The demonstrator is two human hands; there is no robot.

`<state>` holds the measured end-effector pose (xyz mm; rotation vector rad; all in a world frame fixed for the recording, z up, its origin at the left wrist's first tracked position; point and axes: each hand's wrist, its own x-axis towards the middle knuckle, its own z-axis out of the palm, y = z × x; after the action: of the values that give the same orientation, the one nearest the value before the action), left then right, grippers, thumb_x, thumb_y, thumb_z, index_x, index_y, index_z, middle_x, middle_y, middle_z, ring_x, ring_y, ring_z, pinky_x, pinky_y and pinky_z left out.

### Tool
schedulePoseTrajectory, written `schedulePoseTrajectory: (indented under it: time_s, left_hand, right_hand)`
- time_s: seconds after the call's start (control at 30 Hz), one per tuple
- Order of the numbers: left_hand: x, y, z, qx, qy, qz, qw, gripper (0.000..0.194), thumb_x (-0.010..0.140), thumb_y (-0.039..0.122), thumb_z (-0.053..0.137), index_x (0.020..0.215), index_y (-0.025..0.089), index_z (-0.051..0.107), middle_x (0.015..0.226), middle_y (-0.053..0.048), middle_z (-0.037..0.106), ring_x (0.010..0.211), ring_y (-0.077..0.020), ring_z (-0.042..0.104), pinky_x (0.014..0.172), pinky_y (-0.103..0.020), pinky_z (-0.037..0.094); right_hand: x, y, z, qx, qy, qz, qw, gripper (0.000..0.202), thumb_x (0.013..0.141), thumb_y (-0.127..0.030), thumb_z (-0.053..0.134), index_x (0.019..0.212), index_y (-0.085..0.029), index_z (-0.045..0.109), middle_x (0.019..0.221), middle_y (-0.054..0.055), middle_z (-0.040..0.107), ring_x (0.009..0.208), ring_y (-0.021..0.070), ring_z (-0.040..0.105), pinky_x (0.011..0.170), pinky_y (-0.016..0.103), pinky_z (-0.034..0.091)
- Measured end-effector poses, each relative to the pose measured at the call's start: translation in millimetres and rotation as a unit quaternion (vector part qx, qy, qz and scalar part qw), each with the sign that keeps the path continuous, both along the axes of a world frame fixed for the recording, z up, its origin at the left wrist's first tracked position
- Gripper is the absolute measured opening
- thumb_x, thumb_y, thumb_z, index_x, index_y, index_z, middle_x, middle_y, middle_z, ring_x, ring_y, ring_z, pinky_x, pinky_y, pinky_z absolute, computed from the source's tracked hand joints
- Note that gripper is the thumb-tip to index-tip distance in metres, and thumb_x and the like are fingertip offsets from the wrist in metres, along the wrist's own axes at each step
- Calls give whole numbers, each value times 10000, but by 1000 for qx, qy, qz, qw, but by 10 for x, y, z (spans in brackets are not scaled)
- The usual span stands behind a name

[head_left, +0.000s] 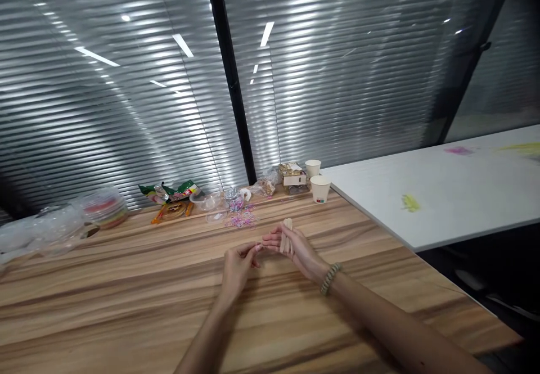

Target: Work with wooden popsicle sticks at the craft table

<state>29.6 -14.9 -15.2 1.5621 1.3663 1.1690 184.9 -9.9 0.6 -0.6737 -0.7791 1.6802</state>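
Over the wooden table (169, 295), my right hand (298, 246) is turned palm up. Its thumb keeps several flat wooden craft sticks (287, 239) against the palm, with the fingers reaching left. My left hand (237, 268) is closed in a pinch, its fingertips meeting the right fingertips. Whatever lies in that pinch is too small to make out. Beyond both hands, a loose pile of tiny pink and purple bands (242, 220) lies on the wood, beside an open clear plastic cup (206, 198).
Two paper cups (320, 189) and a small box (294, 176) stand at the back. Left of them lie a green snack packet (179, 192), stacked plastic lids (104, 210) and clear plastic bags (46, 228). A white table (375, 194) adjoins on the right; blinds (337, 70) rise behind.
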Motion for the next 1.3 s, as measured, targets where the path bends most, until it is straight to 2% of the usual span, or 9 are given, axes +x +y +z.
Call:
schedulePoseTrajectory:
  time_s: [0.27,0.53,0.63,0.77,0.93,1.13,1.3]
  left_hand:
    - [25,0,-5,10,-6,-18,1000,378,714,417,539,850,85,660,686,-74,667,450,-120,532,453,-213,413]
    - [-37,-4,-43,72,126,-46,988,282,776,306,477,845,112,669,662,-68,659,478,-124,541,492,-210,413]
    - [-48,9,-72,79,136,-44,987,273,772,287,482,855,114,676,646,-64,660,477,-123,541,492,-208,410]
    - [-49,49,-90,37,76,-34,996,281,743,283,496,845,100,684,667,-74,676,459,-123,547,464,-208,412]
    - [-70,68,-35,-17,7,-19,1000,267,669,250,561,817,68,689,586,-77,666,425,-121,537,436,-205,402]
    - [-50,1,86,-43,-118,3,992,320,574,295,674,787,56,690,691,-108,692,475,-140,580,508,-245,479]
    - [-58,-27,146,-30,-147,-8,989,414,586,402,693,846,79,687,843,-132,690,498,-145,603,544,-258,497]
  right_hand:
    - [-23,15,-74,16,-26,43,999,211,828,-316,503,760,-119,535,734,93,677,685,167,657,737,311,505]
    - [-19,11,-162,22,-43,63,997,247,826,-355,502,801,-117,565,809,108,684,775,186,656,730,303,509]
    - [-18,6,-161,15,-49,57,997,246,829,-353,500,798,-118,566,824,117,684,785,189,657,724,301,510]
    - [-36,24,-182,5,-59,54,997,220,820,-335,515,780,-123,558,819,116,687,756,182,661,743,309,504]
    - [-74,14,-185,21,-76,60,995,275,774,-415,553,783,-141,549,850,113,688,820,216,651,773,353,493]
    - [-30,-86,-28,44,-84,61,994,343,716,-473,598,796,-143,551,884,124,681,884,242,632,833,386,465]
    - [103,-38,71,45,-56,13,997,280,747,-436,574,783,-159,548,835,110,689,869,237,637,835,372,468]
